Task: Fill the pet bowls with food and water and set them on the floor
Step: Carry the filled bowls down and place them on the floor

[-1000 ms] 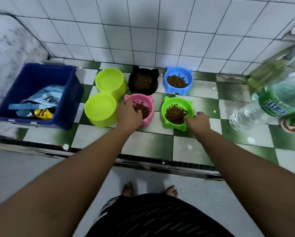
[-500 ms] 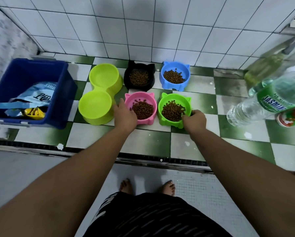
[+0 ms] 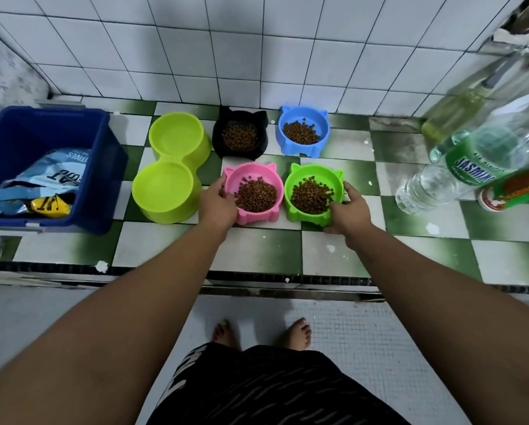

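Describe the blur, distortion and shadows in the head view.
Head view: wide-angle bending curves the wall tiles and stretches the water bottle at the right edge, where it blurs; the centre is sharp, kibble clear in the pink bowl and green bowl; soft, dim light, faint shadows beside the blue bin.

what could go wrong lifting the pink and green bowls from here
Each hand grips only one side: left hand on the pink bowl, right hand on the green bowl. Both are heaped with kibble, so a tilt could spill it. The tilted water bottle close by on the right might get knocked.
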Action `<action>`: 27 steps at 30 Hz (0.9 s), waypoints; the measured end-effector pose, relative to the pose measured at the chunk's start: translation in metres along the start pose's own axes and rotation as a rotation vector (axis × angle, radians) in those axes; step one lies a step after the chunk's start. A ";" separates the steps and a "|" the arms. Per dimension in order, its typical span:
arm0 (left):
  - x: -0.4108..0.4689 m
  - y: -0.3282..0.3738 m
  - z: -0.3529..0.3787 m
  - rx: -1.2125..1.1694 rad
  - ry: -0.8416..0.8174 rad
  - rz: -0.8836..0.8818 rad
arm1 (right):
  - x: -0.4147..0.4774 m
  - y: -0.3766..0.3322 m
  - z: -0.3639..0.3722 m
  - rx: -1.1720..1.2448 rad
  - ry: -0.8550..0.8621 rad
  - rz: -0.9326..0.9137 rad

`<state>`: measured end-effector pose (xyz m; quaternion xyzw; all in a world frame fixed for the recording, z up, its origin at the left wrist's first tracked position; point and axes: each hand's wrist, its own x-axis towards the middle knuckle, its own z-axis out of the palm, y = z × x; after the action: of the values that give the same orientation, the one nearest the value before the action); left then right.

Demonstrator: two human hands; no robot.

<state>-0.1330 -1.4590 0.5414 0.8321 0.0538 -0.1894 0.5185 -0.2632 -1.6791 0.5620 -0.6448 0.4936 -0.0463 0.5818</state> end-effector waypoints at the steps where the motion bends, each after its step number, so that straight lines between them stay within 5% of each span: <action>1: 0.000 0.001 -0.001 -0.008 -0.005 0.000 | -0.003 0.000 -0.001 0.014 -0.002 0.002; 18: -0.033 0.007 -0.030 0.155 -0.050 0.221 | -0.062 0.014 -0.030 0.102 0.033 -0.039; 27: -0.099 -0.017 -0.068 0.088 0.161 0.200 | -0.094 0.018 -0.034 -0.031 -0.152 -0.153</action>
<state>-0.2118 -1.3806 0.5909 0.8678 0.0037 -0.0718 0.4917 -0.3433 -1.6353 0.6074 -0.6913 0.3979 -0.0337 0.6022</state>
